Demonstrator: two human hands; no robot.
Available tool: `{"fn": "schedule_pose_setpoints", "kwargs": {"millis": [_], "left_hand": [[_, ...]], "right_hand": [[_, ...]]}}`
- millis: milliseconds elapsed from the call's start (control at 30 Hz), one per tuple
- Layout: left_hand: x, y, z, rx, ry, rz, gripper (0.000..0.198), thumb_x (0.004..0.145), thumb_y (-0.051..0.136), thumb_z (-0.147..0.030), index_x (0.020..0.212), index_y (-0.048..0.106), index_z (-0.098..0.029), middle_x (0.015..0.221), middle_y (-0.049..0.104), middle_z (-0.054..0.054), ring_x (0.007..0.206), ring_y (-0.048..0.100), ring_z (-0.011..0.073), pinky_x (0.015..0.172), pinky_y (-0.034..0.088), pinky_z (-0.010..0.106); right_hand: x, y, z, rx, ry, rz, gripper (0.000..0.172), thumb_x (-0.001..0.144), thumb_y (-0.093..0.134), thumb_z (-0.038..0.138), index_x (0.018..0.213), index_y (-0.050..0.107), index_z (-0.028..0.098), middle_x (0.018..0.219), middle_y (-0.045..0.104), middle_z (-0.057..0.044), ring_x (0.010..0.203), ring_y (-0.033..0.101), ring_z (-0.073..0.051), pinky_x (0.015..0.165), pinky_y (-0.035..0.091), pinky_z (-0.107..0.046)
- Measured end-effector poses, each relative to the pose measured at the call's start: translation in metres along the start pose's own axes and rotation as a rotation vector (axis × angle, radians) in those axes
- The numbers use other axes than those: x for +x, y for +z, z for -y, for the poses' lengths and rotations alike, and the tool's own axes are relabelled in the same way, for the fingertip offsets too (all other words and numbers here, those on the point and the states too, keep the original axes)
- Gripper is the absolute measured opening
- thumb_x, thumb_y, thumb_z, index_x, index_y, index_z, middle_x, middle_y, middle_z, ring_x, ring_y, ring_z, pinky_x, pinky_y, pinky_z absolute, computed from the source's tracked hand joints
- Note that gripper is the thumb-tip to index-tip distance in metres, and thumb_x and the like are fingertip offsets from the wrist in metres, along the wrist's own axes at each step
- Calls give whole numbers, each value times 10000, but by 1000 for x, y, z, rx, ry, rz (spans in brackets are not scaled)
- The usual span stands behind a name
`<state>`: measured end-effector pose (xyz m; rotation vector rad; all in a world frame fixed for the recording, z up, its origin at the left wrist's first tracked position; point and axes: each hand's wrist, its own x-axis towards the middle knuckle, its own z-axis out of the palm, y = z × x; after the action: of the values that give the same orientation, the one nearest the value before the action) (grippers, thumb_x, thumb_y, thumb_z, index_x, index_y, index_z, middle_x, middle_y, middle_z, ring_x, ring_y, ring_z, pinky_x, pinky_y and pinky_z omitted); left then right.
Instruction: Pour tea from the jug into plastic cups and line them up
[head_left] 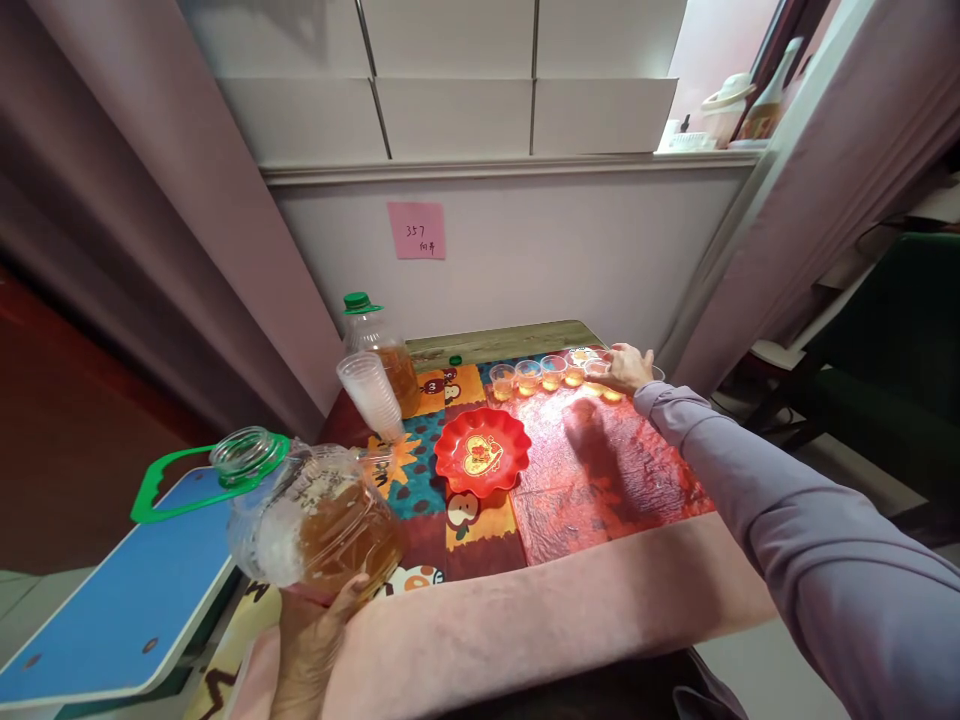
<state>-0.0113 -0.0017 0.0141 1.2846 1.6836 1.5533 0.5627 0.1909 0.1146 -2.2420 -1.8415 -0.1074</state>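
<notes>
My left hand grips a big clear plastic jug low on its near side. This jug leans to the left, its mouth uncapped, with a green carry handle and amber liquid inside. At the far right of the table, my right hand has its fingers on a small clear plastic cup; the fingertips are partly hidden. Leftward from there runs a row of similar cups holding amber liquid. A red scalloped plate lies between my hands.
Behind the held jug stands a capped jug, with a tilted stack of plastic cups before it. A loose green cap lies near the back edge. The right half of the patterned tablecloth looks wet. A blue board is at left.
</notes>
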Motion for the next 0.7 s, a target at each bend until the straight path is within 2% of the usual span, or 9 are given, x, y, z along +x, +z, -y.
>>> {"fn": "schedule_pose_setpoints", "kwargs": {"millis": [67, 167, 333, 500, 600, 700], "left_hand": [[1, -1, 1, 27, 0, -3, 719, 534, 987, -587, 1114, 777, -217, 1083, 839, 120, 1169, 753, 452, 1179, 517, 700], [3, -3, 4, 57, -16, 34, 630, 522, 969, -648, 956, 794, -227, 963, 833, 115, 1127, 762, 469, 1177, 505, 733], [2, -3, 4, 58, -46, -8, 676, 529, 969, -650, 1027, 823, -216, 1055, 849, 127, 1138, 767, 470, 1207, 469, 743], [3, -5, 5, 130, -67, 22, 569, 497, 932, -735, 760, 803, -246, 827, 820, 106, 991, 789, 469, 1118, 561, 717], [2, -7, 8, 131, -51, 24, 557, 524, 915, -747, 759, 801, -255, 817, 816, 99, 976, 791, 454, 1100, 585, 685], [1, -8, 13, 108, 12, 25, 504, 578, 938, -673, 805, 796, -246, 780, 800, 82, 903, 789, 416, 1018, 642, 638]], "right_hand": [[1, 10, -1, -5, -2, 3, 493, 984, 720, 577, 1176, 811, 131, 1524, 639, -302, 1413, 558, -463, 1169, 348, -696], [2, 23, 0, -18, 13, 16, 478, 964, 744, 575, 1165, 803, 145, 1558, 623, -284, 1437, 544, -435, 1225, 291, -718], [7, 38, 0, -41, 29, 46, 495, 931, 749, 610, 1210, 794, 203, 1585, 623, -211, 1456, 535, -401, 1276, 218, -751], [11, 46, -4, -58, 56, 65, 583, 953, 672, 671, 1272, 795, 199, 1481, 672, -207, 1417, 555, -399, 1273, 223, -728], [11, 47, -4, -65, 68, 70, 603, 970, 637, 694, 1283, 797, 204, 1470, 671, -207, 1409, 544, -400, 1262, 223, -722], [8, 46, -4, -66, 71, 76, 614, 994, 595, 707, 1318, 781, 220, 1476, 673, -199, 1412, 538, -402, 1254, 214, -735]]}}
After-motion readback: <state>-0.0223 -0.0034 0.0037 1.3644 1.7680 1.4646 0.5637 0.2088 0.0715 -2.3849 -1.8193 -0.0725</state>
